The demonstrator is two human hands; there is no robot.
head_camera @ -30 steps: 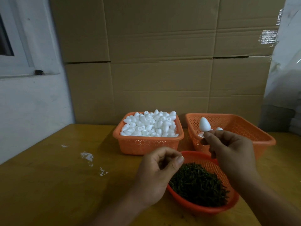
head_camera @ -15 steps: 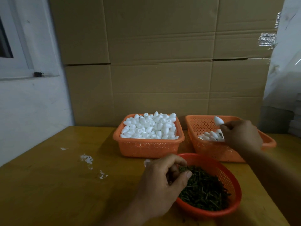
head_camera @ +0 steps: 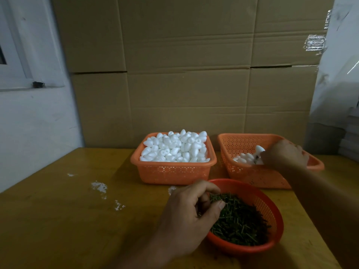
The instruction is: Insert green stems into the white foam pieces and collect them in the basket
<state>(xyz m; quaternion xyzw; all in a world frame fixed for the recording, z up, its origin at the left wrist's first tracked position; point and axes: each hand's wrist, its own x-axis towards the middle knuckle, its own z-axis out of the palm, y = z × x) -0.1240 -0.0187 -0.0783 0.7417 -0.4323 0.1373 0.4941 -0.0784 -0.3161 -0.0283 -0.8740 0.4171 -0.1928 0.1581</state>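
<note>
1. Right hand in the right-hand orange perforated plastic basket: fingertips hidden; can't tell if they grip a white egg-shaped foam piece.
2. Left hand over the round orange mesh bowl of thin green stems: any pinched stem too small to tell.
3. Both forearms cut off by frame edges.

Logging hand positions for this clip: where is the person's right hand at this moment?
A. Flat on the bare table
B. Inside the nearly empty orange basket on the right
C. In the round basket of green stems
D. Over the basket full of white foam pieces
B: the right hand reaches into the right basket, at the small pile of foam pieces; the left hand is at the green stems.
</note>
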